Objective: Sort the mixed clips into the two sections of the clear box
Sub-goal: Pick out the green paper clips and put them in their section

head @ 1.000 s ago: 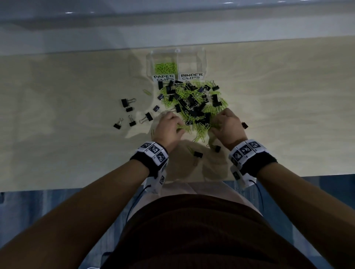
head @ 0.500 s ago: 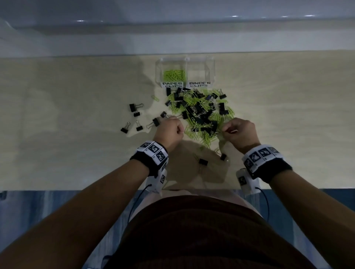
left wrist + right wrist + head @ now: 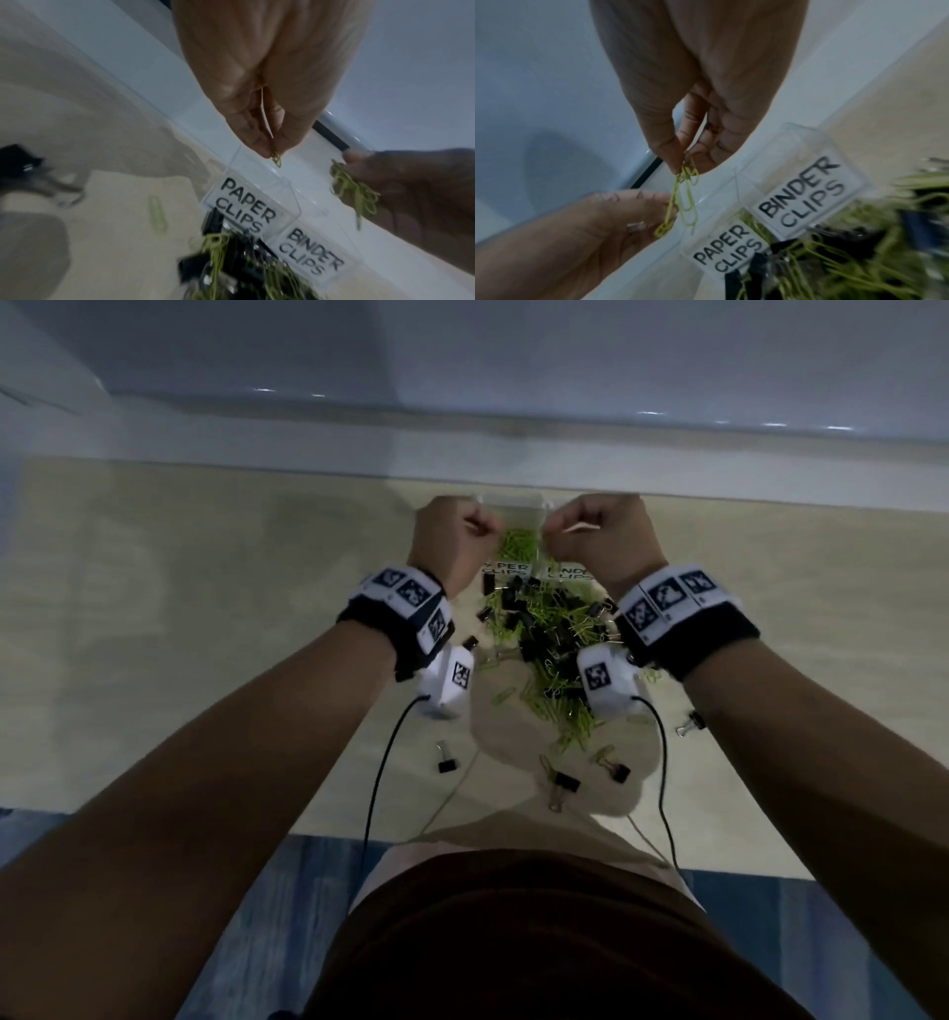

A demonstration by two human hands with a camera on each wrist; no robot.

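Both hands hover over the clear box (image 3: 539,504) at the table's far edge. My left hand (image 3: 480,526) pinches a green paper clip (image 3: 276,160) above the section labelled PAPER CLIPS (image 3: 246,205). My right hand (image 3: 557,528) pinches a small tangle of green paper clips (image 3: 684,194) that dangles near the divider. Green clips (image 3: 516,546) lie in the paper section. The section labelled BINDER CLIPS (image 3: 800,192) looks empty in the wrist views. A mixed pile (image 3: 554,629) of black binder clips and green paper clips lies right in front of the box.
Stray binder clips (image 3: 565,783) lie near the table's front edge, one more (image 3: 690,724) by my right forearm. A lone green clip (image 3: 157,213) lies left of the box. A white wall runs just behind the box. Wrist camera cables hang below both wrists.
Both hands have left the pile and risen forward to above the box, each carrying green paper clips. The head view has tilted and moved closer.
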